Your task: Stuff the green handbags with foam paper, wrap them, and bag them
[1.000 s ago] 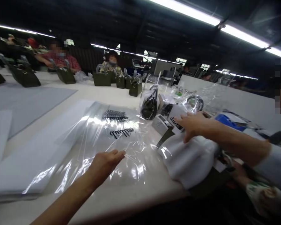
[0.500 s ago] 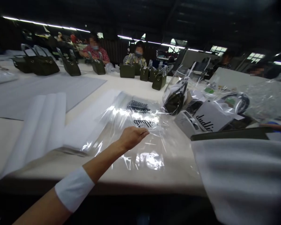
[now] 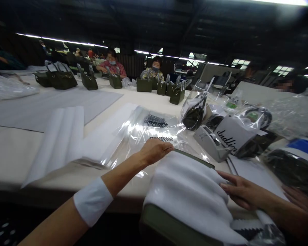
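A green bag with white foam sheet over it lies tilted at the table's front edge. My left hand is closed at the bag's far left corner, its fingertips pressed together by the green edge; what they pinch is too small to tell. On the right, my right hand rests against the foam-covered side, fingers stretched and apart. Beyond my left hand lie flat clear plastic bags with black lettering.
White foam sheets lie at the left. Green handbags stand along the far side, with two masked people behind. At the right are plastic-wrapped bags, a white lettered packet and a tape dispenser.
The foam-covered green bag has come in from the right to meet my left hand. My right hand has moved into clear view beside it. The camera view has shifted slightly.
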A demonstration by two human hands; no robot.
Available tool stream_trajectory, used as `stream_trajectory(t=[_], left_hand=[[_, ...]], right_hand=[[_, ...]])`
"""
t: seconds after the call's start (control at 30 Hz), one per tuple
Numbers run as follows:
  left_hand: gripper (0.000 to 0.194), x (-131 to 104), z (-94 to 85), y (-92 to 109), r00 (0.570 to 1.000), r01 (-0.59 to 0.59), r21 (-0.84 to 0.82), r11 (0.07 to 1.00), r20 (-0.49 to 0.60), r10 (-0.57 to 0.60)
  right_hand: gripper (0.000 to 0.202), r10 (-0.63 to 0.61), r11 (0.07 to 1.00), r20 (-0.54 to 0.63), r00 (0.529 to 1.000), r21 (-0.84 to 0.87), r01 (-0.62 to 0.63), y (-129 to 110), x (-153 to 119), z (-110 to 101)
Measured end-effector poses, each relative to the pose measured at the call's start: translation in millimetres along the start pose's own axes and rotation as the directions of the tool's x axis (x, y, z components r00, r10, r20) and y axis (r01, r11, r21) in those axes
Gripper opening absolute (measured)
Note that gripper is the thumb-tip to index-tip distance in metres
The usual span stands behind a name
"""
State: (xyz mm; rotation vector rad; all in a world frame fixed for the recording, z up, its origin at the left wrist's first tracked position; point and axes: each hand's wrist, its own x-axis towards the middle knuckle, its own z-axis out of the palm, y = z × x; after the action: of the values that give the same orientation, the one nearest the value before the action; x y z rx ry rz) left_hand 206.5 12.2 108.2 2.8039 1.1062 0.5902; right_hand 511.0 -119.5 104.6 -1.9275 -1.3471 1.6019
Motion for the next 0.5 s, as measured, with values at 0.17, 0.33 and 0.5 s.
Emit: stream_trajectory(t=[0.17,0.33,0.5], left_hand=[[0.030,-15.3,-12.5,8.4,0.998,-0.055,0.018,0.998,0.025,0.054],[0.026,-26.6,-20.6,21.9,0.980,-0.170,0.122,0.978,0.124,0.155],[0.022,-43.2,-15.6,40.1,0.972,-0.215,0.202,0.955,0.136,0.190]], right_hand=[[0.096,0.010,0.996,-0.188,0.982,0.089,0.007,11.8,6.7,14.5],[0.091,0.011,0.993,-0.287,0.958,0.119,0.024,26.3,7.0,26.7],[0.094,-0.012,0.985,-0.428,0.904,0.152,0.085,25.5,5.8,38.7]])
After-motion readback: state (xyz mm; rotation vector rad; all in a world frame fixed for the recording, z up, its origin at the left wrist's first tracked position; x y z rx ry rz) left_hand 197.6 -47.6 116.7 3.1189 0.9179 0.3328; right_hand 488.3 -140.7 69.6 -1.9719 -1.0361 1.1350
